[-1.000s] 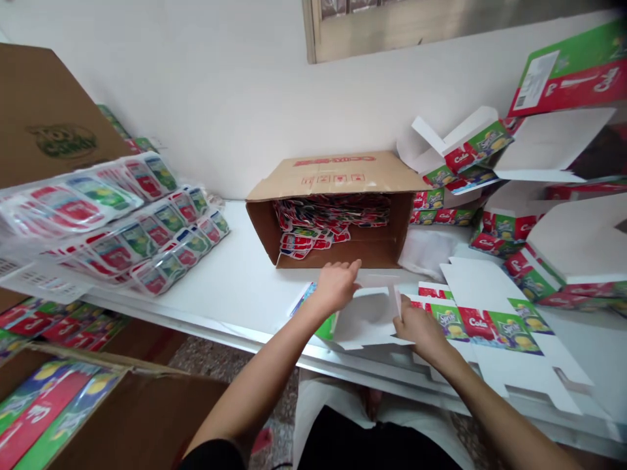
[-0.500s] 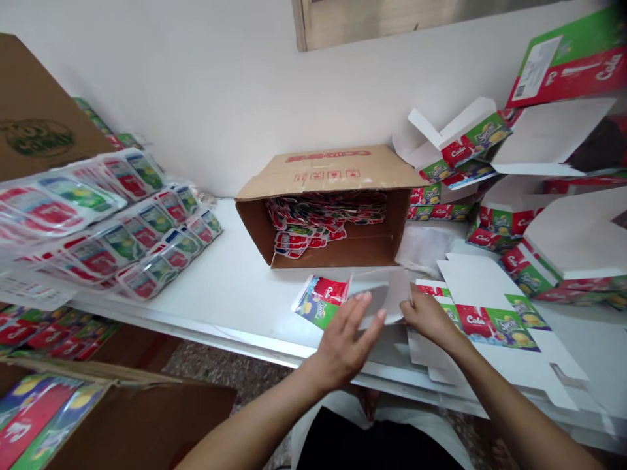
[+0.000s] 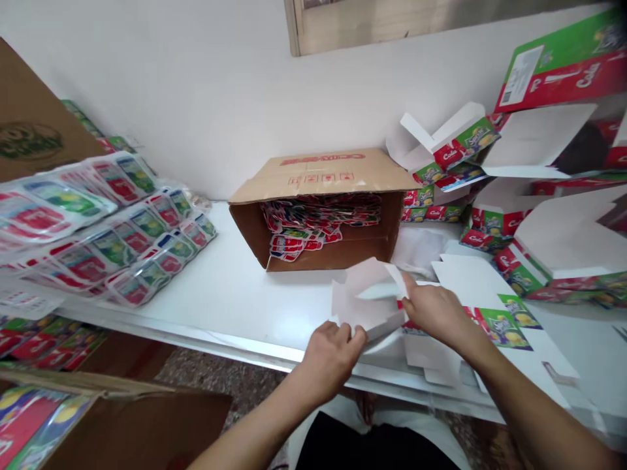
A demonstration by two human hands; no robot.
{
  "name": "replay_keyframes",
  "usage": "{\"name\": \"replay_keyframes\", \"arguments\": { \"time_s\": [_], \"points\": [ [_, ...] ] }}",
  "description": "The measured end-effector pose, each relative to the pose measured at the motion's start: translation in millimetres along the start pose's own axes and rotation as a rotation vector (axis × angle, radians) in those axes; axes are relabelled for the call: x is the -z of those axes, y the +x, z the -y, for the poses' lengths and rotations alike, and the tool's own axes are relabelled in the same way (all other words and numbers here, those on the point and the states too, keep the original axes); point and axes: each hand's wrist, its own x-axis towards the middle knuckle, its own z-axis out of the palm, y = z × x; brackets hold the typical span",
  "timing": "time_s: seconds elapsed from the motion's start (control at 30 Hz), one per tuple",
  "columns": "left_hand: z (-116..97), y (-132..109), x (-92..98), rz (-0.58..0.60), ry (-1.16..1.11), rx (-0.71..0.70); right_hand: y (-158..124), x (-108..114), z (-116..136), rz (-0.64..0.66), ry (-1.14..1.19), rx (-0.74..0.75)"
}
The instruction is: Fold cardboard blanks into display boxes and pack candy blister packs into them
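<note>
Between my hands is a small carton (image 3: 368, 287), partly folded, with its white inside facing up. My left hand (image 3: 332, 356) is closed on its near left side. Fingers of my right hand (image 3: 432, 309) grip its right side by a flap. Beneath and to the right of my right hand lie flat, unfolded cartons (image 3: 494, 326) printed with Cola and a green lemon design. Just beyond the held carton, a brown cardboard box (image 3: 333, 185) lies on its side with its mouth toward me. Inside it are many red and green drink-printed sachets (image 3: 301, 241).
Bagged strips of printed sachets (image 3: 132, 241) are piled on the table's (image 3: 230, 300) left. Folded cartons (image 3: 519, 274) with raised flaps stack up on the right. A clear plastic bag (image 3: 418, 248) sits beside the brown box. An open cardboard box (image 3: 142, 424) stands below the table's left edge.
The carton has gone from a flat sheet with its printed side partly showing to a raised, folded shape. My left hand has closed from spread fingers onto its edge.
</note>
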Motion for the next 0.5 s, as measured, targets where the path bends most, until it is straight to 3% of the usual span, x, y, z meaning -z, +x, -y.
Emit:
{"name": "replay_keyframes", "arguments": {
  "time_s": [0.07,0.13,0.2,0.27,0.4,0.5],
  "points": [
    [14.7,3.3,9.5,0.035,0.080,0.095,19.6,-21.1,7.2,0.100,0.115,0.028],
    [26.5,8.7,8.7,-0.082,0.161,0.209,33.0,-37.8,15.1,0.127,0.179,0.018],
    [30.4,13.1,-2.5,-0.229,0.215,0.294,39.7,-48.4,21.1,0.117,0.194,-0.012],
    [24.9,14.5,-19.7,-0.277,0.211,0.269,40.9,-53.9,23.1,0.105,0.209,-0.022],
    [-2.0,10.2,-52.2,-0.149,0.138,0.087,35.2,-59.5,17.5,0.088,0.221,-0.028],
    [-15.2,6.3,-64.2,0.001,0.096,0.038,28.8,-65.0,10.2,0.066,0.227,-0.016]
  ]
}}
